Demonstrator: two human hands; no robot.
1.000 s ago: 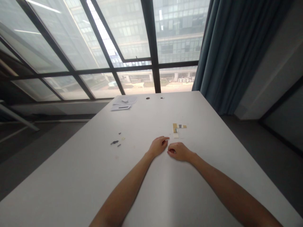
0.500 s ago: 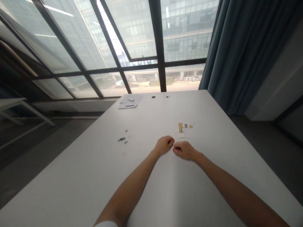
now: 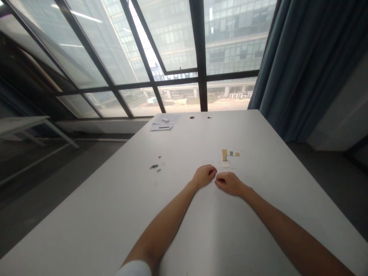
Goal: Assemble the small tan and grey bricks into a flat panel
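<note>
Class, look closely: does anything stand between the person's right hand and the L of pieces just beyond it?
Nothing visible does. The L of pieces lies just beyond the right hand, its white piece nearest, and the left hand is off to the left, outside that gap.

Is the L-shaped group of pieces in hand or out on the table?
Out: the L-shaped group lies on the table beyond the right hand, a gap showing between.
</note>
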